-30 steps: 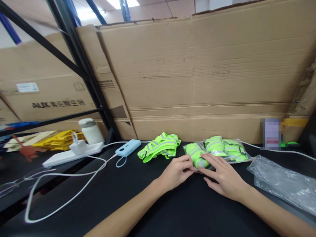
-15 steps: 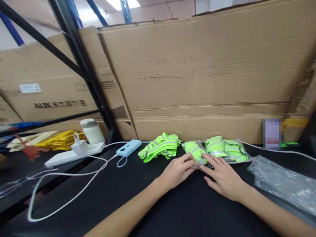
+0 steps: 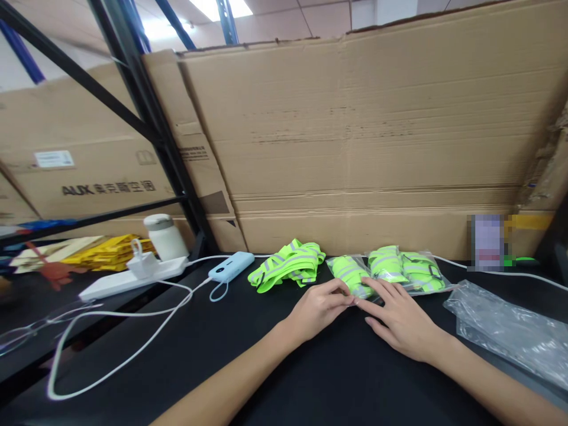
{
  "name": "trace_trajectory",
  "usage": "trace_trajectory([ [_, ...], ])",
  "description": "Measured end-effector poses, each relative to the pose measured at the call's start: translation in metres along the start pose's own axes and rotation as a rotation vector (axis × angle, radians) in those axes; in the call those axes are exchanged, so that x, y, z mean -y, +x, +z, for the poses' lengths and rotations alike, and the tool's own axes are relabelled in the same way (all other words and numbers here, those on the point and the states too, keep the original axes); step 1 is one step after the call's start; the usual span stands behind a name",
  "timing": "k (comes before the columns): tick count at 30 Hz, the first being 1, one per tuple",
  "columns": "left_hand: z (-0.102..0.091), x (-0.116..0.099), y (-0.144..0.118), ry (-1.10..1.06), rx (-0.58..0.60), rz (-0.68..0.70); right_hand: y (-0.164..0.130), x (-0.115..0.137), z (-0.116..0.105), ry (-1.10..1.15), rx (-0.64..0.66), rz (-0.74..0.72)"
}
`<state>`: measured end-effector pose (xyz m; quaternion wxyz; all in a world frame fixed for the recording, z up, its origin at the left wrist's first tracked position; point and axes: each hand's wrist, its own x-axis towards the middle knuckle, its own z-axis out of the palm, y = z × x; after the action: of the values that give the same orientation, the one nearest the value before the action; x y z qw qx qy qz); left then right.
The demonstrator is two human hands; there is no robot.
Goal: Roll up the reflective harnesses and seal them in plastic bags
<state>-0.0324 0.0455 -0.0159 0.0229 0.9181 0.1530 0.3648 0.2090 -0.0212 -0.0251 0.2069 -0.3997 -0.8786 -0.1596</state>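
Loose straps (image 3: 288,264) lie left of bagged straps (image 3: 352,274), power bank (image 3: 231,266) farther left.

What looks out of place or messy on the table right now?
Little. One vest lies loose and unbagged left of the bagged vests. The white cable trails off the table's near edge. Both hands press on the nearest bag.
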Motion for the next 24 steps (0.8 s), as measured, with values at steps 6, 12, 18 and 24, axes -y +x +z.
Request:
trace_trajectory([
  [6,-0.002,-0.001,0.003,-0.046,0.01,-0.016,0.0,0.0,0.0,0.042,-0.046,-0.003],
  [12,-0.01,-0.01,0.009,-0.088,-0.024,-0.005,0.001,-0.005,0.001,0.11,-0.243,-0.03],
  [18,-0.009,-0.015,0.009,-0.123,-0.045,-0.034,0.001,-0.011,0.0,0.043,-0.345,-0.11],
  [24,-0.005,-0.016,0.007,-0.065,-0.019,-0.031,-0.001,-0.012,0.0,0.023,-0.334,-0.128],
])
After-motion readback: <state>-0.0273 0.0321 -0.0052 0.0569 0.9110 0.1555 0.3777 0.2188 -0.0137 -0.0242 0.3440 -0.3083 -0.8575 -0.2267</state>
